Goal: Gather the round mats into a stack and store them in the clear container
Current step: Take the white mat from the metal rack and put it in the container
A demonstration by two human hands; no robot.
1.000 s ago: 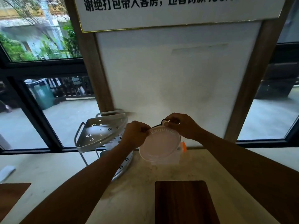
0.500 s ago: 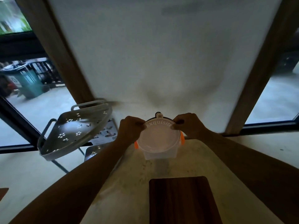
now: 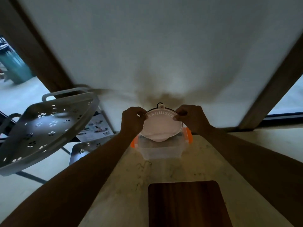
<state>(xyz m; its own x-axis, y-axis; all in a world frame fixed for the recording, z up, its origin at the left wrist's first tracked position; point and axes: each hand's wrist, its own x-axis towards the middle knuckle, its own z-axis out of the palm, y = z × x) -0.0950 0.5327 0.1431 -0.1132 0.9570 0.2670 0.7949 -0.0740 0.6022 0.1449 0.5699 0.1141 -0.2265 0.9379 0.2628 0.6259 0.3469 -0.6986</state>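
Both hands, left hand (image 3: 133, 120) and right hand (image 3: 191, 117), pinch "Exquisite" round mats (image 3: 161, 128) over clear container (image 3: 161, 150).

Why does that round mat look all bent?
The round mat is bowed, its lower edge sagging into the clear container. The left hand and right hand pinch its top edge, so it looks squeezed to fit.

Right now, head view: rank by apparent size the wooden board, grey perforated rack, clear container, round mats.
1. grey perforated rack
2. wooden board, cut off at the frame, nearer the camera
3. clear container and round mats: look alike, no ranking; container partly hidden.
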